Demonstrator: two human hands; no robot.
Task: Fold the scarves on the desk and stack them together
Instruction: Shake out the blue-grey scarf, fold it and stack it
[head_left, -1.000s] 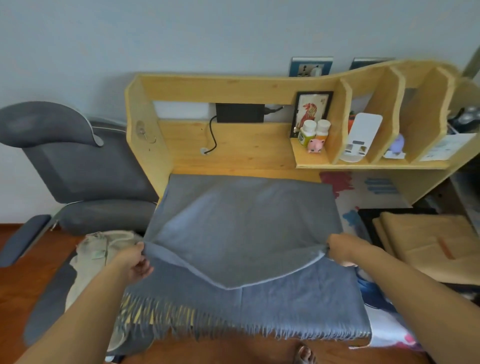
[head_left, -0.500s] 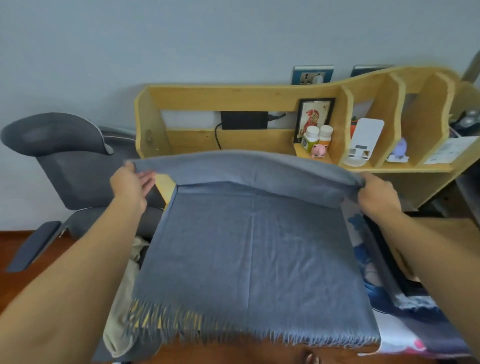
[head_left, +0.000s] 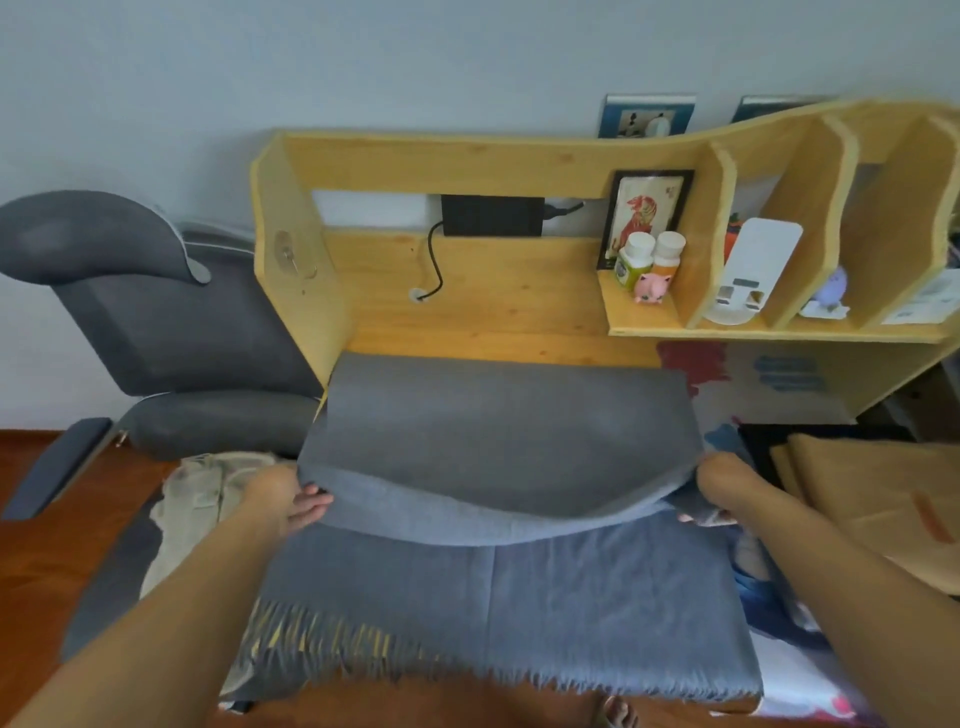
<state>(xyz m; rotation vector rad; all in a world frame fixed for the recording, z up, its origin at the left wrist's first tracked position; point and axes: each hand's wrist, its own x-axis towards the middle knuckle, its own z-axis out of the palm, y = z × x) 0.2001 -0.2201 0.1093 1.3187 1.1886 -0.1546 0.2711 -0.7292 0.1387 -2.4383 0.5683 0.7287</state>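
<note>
- Clearly the grey scarf (head_left: 498, 457) is soft and limp: between the two grips its lifted edge sags in a long curve, so I judge it light, floppy and unable to hold a line unless both corners are kept taut.
- Best hold, to my eye, is just where it is taken now, at the two ends of the folded-over edge, pulled apart enough to flatten the sag.
- At one end the left hand (head_left: 288, 499) pinches the cloth, fingertips showing under the edge; at the other the right hand (head_left: 719, 486) has its fingers curled round the corner, partly hidden by fabric.
- Beyond the grips the upper layer lies back across the wooden desk (head_left: 498, 312); nearer than the grips the lower layer runs flat to a fringe (head_left: 332, 649) with yellow strands, hanging over the desk's near edge.
- It looks plain, matte blue-grey, with a faint crease down the middle of the lower layer.
- Outside the right grip lies a folded tan cloth (head_left: 878, 499), perhaps another scarf; outside the left grip stands a grey chair (head_left: 171, 332) with a pale garment (head_left: 208, 488) beside it.
</note>
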